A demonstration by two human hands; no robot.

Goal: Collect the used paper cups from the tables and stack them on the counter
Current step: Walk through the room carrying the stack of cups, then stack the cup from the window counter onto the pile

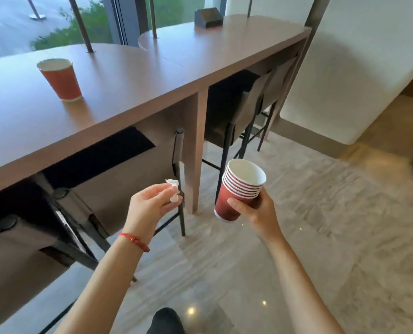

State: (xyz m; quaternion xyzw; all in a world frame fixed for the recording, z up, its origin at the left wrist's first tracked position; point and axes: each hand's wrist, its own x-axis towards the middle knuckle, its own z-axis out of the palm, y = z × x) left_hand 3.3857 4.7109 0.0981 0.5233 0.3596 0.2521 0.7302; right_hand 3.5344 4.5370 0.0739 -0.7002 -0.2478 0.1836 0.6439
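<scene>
My right hand (257, 210) grips a stack of several red paper cups (239, 189) with white rims, tilted left, held over the floor in front of the bar table. A small crumpled white tissue (174, 190) is pinched in the fingers of my left hand (152, 203), which wears a red string bracelet and hovers below the table edge. One single red paper cup (60, 79) stands upright on the long brown bar table (133, 75), at the left, well above and beyond my left hand.
Grey-backed bar stools (118, 179) are tucked under the table. Thin metal poles (81, 25) rise from the tabletop by the window. A dark box (209, 18) sits at the table's far end. A white wall (345, 80) stands to the right, with tiled floor (297, 237) beneath.
</scene>
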